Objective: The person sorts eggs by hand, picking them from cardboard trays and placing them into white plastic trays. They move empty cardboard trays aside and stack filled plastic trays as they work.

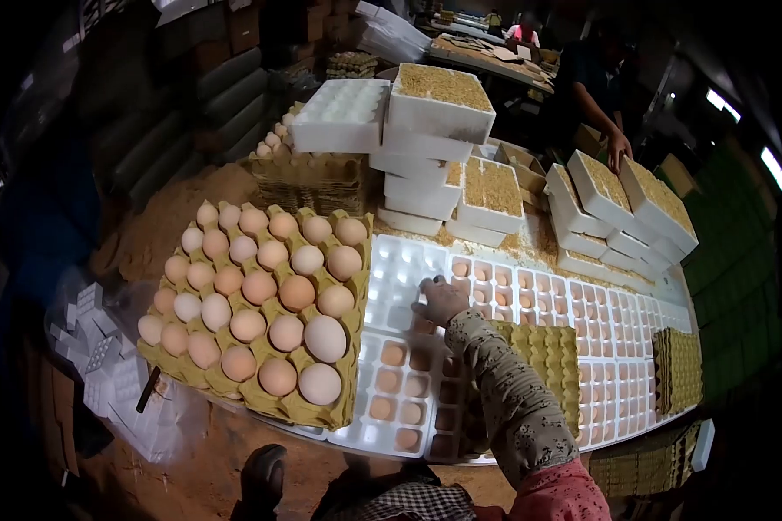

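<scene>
My right hand [444, 301], in a patterned sleeve, reaches over a white foam egg tray [400, 269] with mostly bare pockets. Its fingers are bent but apart, and nothing shows between them; a brownish egg [424, 326] lies in shadow just below. Left of the hand, a pulp tray [363, 330] full of brown and pale eggs [259, 286] sits at a raised level. Closer to me, another white tray [367, 417] has eggs in several pockets. My left hand is not in view.
Egg-filled white trays [586, 304] run to the right, with stacked pulp trays [547, 347] on them. White boxes topped with sawdust [443, 87] stand behind. A co-worker's hand [618, 148] touches the boxes at right. White foam pieces [104, 347] lie at left.
</scene>
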`<control>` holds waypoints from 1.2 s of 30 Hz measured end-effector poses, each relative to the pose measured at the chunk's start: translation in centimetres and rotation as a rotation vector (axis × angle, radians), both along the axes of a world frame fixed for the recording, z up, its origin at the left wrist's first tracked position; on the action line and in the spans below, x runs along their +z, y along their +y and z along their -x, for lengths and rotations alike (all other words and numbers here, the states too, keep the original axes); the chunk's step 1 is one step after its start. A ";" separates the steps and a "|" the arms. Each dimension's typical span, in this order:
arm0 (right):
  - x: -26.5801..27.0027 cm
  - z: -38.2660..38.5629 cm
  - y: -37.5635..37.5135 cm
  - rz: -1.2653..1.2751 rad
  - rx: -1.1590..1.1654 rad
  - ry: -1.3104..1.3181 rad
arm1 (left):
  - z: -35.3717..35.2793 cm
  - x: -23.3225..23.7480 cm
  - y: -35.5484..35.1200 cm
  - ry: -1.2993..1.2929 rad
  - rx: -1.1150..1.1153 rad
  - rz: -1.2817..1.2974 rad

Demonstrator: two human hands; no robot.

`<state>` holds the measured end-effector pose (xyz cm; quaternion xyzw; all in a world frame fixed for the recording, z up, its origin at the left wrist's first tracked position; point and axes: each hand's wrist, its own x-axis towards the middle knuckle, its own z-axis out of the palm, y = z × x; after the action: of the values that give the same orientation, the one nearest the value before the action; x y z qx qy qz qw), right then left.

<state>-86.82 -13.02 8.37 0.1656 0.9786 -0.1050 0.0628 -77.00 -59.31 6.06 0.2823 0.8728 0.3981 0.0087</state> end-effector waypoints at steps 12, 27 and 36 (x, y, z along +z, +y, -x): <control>4.7 -4.8 -10.5 1.561 -0.052 0.637 | 24.8 1.2 -10.0 -0.428 0.119 -0.852; 12.2 -8.5 -13.1 1.766 0.152 0.648 | 18.1 24.4 3.5 -0.671 -0.221 -0.642; 14.9 -29.5 2.3 1.429 -0.454 0.747 | -1.8 16.1 23.0 -0.351 -0.118 -0.722</control>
<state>-57.29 -10.77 23.28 0.2333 0.5758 -0.7581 -0.1982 -75.22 -36.26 22.19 0.2443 0.6445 0.7200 0.0809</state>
